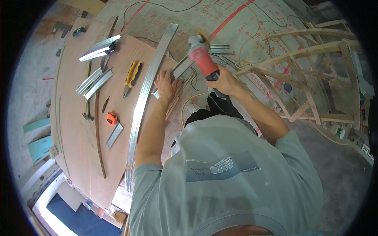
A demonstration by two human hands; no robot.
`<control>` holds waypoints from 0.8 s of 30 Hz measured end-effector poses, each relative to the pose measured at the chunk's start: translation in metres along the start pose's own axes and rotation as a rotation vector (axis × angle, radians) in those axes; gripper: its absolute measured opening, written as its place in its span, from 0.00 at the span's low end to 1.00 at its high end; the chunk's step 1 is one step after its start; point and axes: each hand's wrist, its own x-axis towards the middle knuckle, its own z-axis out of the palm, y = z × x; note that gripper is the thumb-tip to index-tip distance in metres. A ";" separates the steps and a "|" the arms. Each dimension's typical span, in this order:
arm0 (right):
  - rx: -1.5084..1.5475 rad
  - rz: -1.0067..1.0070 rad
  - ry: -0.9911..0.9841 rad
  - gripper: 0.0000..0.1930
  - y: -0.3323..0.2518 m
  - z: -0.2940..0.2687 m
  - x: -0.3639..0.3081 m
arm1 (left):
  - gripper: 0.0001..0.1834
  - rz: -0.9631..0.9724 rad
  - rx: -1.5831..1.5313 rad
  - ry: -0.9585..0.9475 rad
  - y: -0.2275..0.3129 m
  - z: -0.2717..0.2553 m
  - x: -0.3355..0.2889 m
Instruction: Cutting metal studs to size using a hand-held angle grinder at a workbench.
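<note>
My right hand (223,82) grips the dark handle of a red angle grinder (201,61), whose grey head and disc point away from me, above the floor. My left hand (167,86) holds down a short metal channel (182,67) that juts past the board's right edge. Part of that channel is hidden under the hand. Just left of it, a long metal channel (151,74) lies along the wooden board (78,133). Yellow-handled pliers (132,76), an orange tape measure (112,118) and a hammer (87,115) rest farther left.
Several cut channel pieces (98,83) lie on the board, along with a thin wooden strip (98,149). A curved timber frame (303,78) stands at the right. Cables (258,51) trail over the printed floor sheeting (185,19). Beyond the grinder lie more metal channels (221,49).
</note>
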 end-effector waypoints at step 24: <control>-0.141 0.067 -0.238 0.34 -0.005 0.049 0.022 | 0.32 0.040 -0.042 0.033 0.004 0.008 -0.003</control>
